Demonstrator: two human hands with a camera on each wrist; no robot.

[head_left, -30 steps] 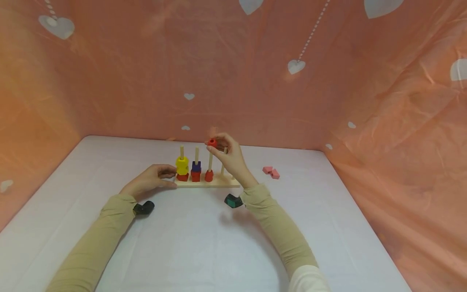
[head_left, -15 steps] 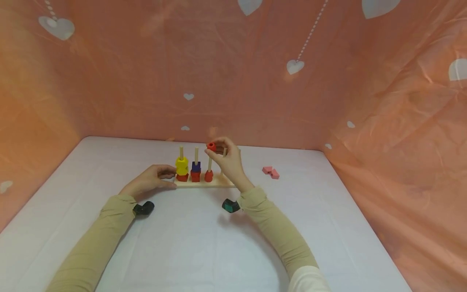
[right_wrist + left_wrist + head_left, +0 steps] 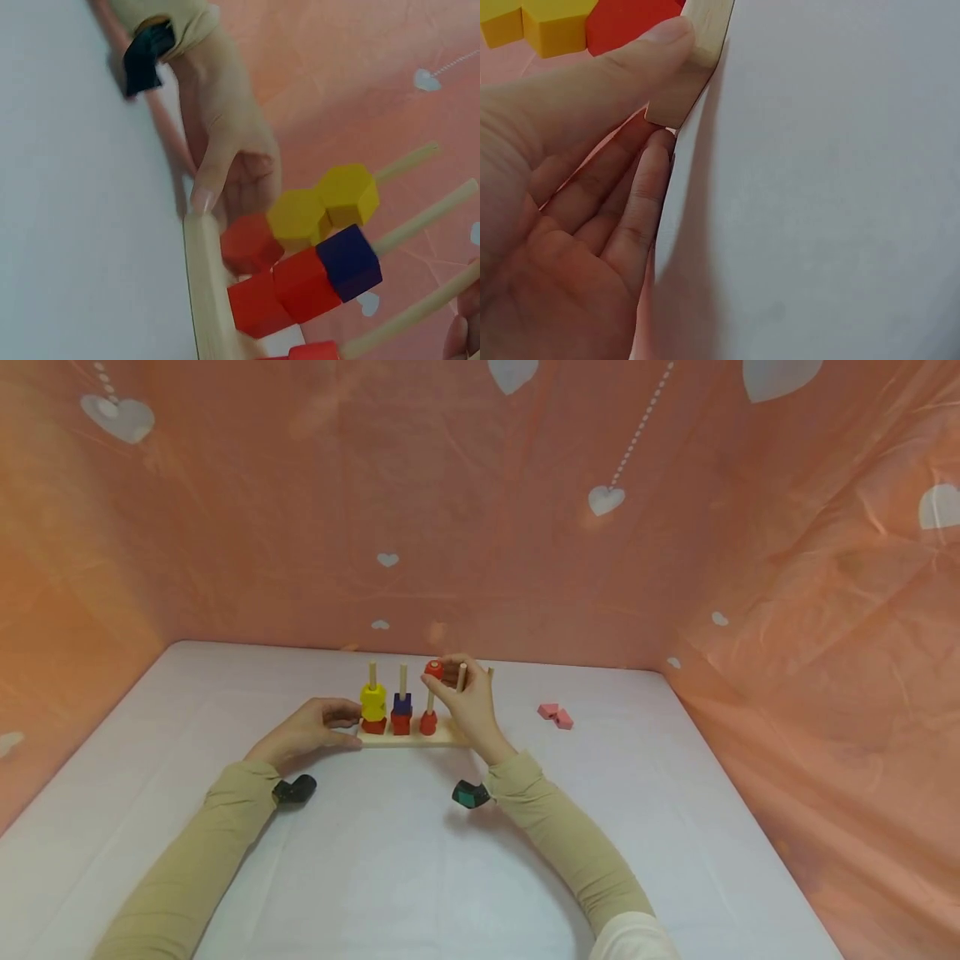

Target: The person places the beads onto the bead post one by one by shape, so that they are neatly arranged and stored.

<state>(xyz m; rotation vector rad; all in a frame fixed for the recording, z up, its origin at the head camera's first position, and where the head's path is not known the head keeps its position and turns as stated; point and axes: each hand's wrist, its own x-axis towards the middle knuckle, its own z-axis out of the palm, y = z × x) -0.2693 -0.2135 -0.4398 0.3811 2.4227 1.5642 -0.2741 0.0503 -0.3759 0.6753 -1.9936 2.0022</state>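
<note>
My left hand grips the left end of a wooden peg-stacker base, thumb on the near side and fingers behind it. In the left wrist view, the thumb presses on the base's end. My right hand pinches a red bead at the top of the third peg, whose pale tip shows in the bead's hole. Lower on that peg sit red round pieces. Yellow hexagonal blocks top a red one on the first peg; a dark blue cube tops red cubes on the second.
Two pink blocks lie on the white table to the right of the stacker. Two further pegs stand by the right hand. Black wrist devices jut from both sleeves. An orange heart-patterned cloth hangs behind and beside the table.
My right hand has come down a little with the red bead, and the peg's tip now shows through the bead's hole. My left hand has stayed at the base's end.
</note>
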